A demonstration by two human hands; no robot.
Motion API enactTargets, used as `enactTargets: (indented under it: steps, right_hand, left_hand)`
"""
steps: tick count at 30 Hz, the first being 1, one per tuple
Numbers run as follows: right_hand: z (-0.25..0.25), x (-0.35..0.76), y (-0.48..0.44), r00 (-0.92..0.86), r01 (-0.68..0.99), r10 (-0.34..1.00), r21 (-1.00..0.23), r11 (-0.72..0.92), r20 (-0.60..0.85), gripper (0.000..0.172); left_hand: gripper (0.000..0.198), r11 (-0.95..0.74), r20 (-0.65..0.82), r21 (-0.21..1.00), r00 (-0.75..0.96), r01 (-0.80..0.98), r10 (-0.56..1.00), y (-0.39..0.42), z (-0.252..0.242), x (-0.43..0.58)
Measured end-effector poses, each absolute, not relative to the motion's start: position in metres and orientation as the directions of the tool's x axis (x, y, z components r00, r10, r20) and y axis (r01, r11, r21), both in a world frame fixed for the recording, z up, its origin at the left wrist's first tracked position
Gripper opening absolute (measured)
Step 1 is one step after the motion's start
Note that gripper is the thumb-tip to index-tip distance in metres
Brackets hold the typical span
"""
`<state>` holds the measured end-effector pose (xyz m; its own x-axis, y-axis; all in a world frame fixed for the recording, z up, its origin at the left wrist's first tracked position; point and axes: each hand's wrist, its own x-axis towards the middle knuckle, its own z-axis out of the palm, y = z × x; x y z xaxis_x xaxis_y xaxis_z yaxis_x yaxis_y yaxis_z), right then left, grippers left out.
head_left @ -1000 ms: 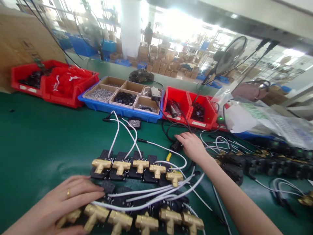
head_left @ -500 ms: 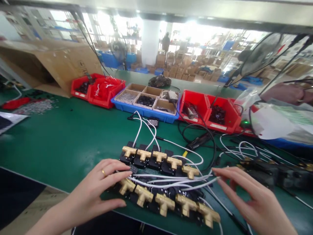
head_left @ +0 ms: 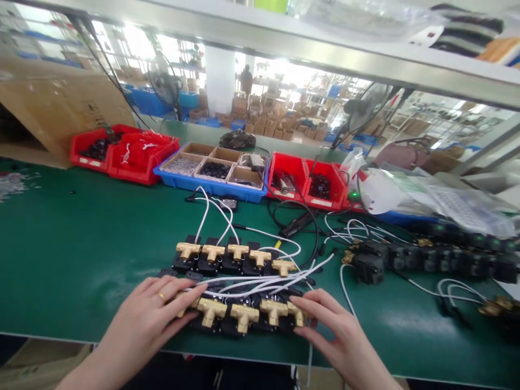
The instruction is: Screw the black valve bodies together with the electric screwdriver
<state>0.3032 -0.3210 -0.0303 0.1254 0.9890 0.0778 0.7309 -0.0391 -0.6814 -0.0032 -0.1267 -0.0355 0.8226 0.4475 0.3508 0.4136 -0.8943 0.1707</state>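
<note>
Two rows of black units with brass tee fittings lie on the green bench. At the left end of the near row, my left hand (head_left: 152, 311) is closed about the end brass tee (head_left: 186, 306), partly hidden by its fingers. My right hand (head_left: 335, 325) pinches the right end brass tee (head_left: 298, 314) between fingers and thumb. Between the hands sit more brass tees (head_left: 244, 316) of that row. White cables (head_left: 260, 284) lie bundled between the rows. Behind them is the far row of brass tees (head_left: 238, 251), untouched, some with white cables leading backward.
Red bins (head_left: 136, 176) and a blue divided tray (head_left: 211, 188) of small parts line the back. A black cabled tool (head_left: 298, 225) lies behind the rows. More black units (head_left: 368, 262) with cables are at right. A metal shelf edge (head_left: 227, 40) crosses above.
Both hands have come in onto the ends of the near row, which now sits straighter. The right hand has left the white cable ends. The view has shifted right.
</note>
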Motion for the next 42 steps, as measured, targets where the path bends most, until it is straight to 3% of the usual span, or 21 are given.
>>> enactTargets:
  steps: [7, 9, 10, 12, 15, 17, 20, 23, 27, 30, 33, 38, 42]
  right_hand:
    - [-0.007, 0.312, -0.308, 0.023, 0.739, 0.999, -0.674, 0.014, 0.047, 0.032]
    - [-0.003, 0.336, -0.298, 0.065, 0.808, 0.986, -0.588, 0.039, 0.154, 0.026]
    - [-0.003, 0.350, -0.290, 0.141, 0.869, 0.958, -0.495, 0.001, 0.250, 0.023]
    - [-0.007, 0.378, -0.264, 0.236, 0.912, 0.923, -0.396, -0.103, 0.304, 0.027]
    - [-0.022, 0.405, -0.212, 0.189, 0.960, 0.953, -0.249, -0.128, 0.235, 0.037]
    - [-0.035, 0.412, -0.179, 0.120, 0.985, 0.982, -0.144, -0.099, 0.143, 0.032]
    - [-0.046, 0.417, -0.150, 0.046, 0.998, 0.999, -0.036, -0.045, 0.021, 0.030]
    - [-0.044, 0.425, -0.143, 0.019, 1.000, 1.000, -0.003, -0.019, -0.007, 0.030]
    - [-0.022, 0.440, -0.152, 0.075, 0.995, 0.992, -0.075, -0.068, 0.101, 0.029]
    - [-0.004, 0.446, -0.159, 0.135, 0.976, 0.962, -0.199, -0.088, 0.237, 0.029]
    - [0.009, 0.451, -0.164, 0.208, 0.932, 0.898, -0.357, -0.061, 0.388, 0.028]
    - [0.030, 0.468, -0.177, 0.444, 0.784, 0.652, -0.619, 0.048, 0.615, 0.041]
    - [0.060, 0.475, -0.195, 0.603, 0.663, 0.417, -0.718, 0.212, 0.680, 0.046]
  left_hand:
    - [0.033, -0.890, 0.431, 0.151, 0.781, 0.431, 0.452, -0.124, -0.041, -0.008]
    - [0.035, -0.886, 0.440, 0.195, 0.770, 0.420, 0.462, -0.124, -0.042, -0.010]
    - [0.037, -0.880, 0.443, 0.239, 0.761, 0.410, 0.475, -0.125, -0.041, -0.010]
    - [0.037, -0.850, 0.441, 0.348, 0.731, 0.396, 0.521, -0.127, -0.038, -0.010]
    - [0.034, -0.788, 0.423, 0.474, 0.683, 0.393, 0.595, -0.132, -0.027, -0.005]
    - [0.033, -0.777, 0.424, 0.500, 0.675, 0.383, 0.604, -0.135, -0.018, 0.002]
    - [0.032, -0.808, 0.439, 0.491, 0.709, 0.326, 0.552, -0.140, -0.005, 0.019]
    - [0.040, -0.890, 0.419, 0.414, 0.828, 0.191, 0.373, -0.149, 0.007, 0.041]
    - [0.051, -0.938, 0.281, 0.340, 0.944, 0.067, 0.170, -0.165, 0.020, 0.076]
    - [0.058, -0.940, 0.176, 0.335, 0.976, 0.064, 0.129, -0.175, 0.018, 0.102]
    - [0.048, -0.943, 0.151, 0.321, 0.978, 0.091, 0.146, -0.180, 0.003, 0.120]
    - [0.049, -0.936, 0.149, 0.328, 0.971, 0.129, 0.186, -0.182, -0.015, 0.127]
    - [0.055, -0.937, 0.135, 0.323, 0.973, 0.134, 0.185, -0.181, -0.011, 0.126]
